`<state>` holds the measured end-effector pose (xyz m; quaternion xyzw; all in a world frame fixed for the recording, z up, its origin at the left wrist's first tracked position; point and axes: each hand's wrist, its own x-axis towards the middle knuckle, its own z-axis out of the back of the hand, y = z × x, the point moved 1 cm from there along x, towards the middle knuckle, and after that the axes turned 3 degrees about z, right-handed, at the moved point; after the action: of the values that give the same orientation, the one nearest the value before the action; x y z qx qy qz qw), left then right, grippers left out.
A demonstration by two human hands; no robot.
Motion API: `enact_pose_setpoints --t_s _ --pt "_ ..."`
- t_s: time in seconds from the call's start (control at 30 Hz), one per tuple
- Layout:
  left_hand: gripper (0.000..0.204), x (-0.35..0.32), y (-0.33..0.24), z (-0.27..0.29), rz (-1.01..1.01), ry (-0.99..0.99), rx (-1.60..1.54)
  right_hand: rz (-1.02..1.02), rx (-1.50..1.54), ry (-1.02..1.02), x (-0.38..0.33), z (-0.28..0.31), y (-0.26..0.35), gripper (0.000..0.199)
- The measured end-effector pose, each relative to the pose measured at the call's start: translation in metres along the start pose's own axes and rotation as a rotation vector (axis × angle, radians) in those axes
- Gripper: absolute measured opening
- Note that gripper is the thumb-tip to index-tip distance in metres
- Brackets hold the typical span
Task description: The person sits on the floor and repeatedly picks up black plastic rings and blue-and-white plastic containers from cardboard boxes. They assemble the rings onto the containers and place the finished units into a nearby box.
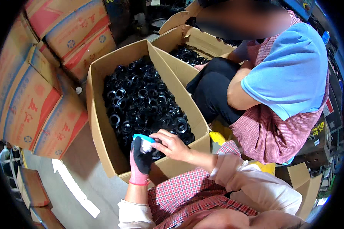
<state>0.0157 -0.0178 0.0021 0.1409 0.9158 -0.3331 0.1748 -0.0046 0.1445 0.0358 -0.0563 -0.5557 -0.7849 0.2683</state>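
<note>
Half covered by fingers, above the near end of a big open box (97,149): a blue-rimmed piece (144,138) with something white beneath, perhaps cloth, too bright to make out. Held in the closed grip of the left hand (139,160), gloved in pink and black. Touched on the right side by the bare right hand (172,145), with fingers drawn narrow; impossible to tell whether pinching or only resting on the rim. Hidden underneath both hands: some of the black rings (139,99). Cut off at the lower edge: checked cloth (176,191) and a white sleeve (133,213).

Heaped inside the big box, below the wall tops: many black rings, hard to tell singly in the darker patches. Set behind and to the right: a second open box (168,41) with more black parts (189,56), partly blocked by a co-worker (286,72) in a blue top. Stacked at left, printed in red and blue: cartons (30,110), fading into the dark rim.

Left open between cartons and big box: a strip of grey floor (46,171) with a white band (74,187). Crowded at the right wall by the co-worker's dark knees (214,84).
</note>
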Motion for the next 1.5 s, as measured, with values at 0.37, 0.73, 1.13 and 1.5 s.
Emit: enact_pose_setpoints --t_s 0.37,0.73,1.13,1.5 --pt "0.052 0.01 -0.061 0.005 -0.227 -0.138 -0.512 -0.713 0.907 -0.3 0.014 0.022 -0.038 0.041" --pt "0.057 0.017 -0.062 0.02 -0.217 -0.091 -0.56 -0.781 1.01 -0.338 0.012 0.019 -0.041 0.042" --pt "0.055 0.016 -0.06 0.026 -0.191 -0.101 -0.55 -0.803 1.0 -0.34 0.007 0.016 -0.049 0.053" --pt "0.052 0.012 -0.062 0.016 -0.233 -0.113 -0.52 -0.805 1.014 -0.415 0.01 0.018 -0.044 0.059"
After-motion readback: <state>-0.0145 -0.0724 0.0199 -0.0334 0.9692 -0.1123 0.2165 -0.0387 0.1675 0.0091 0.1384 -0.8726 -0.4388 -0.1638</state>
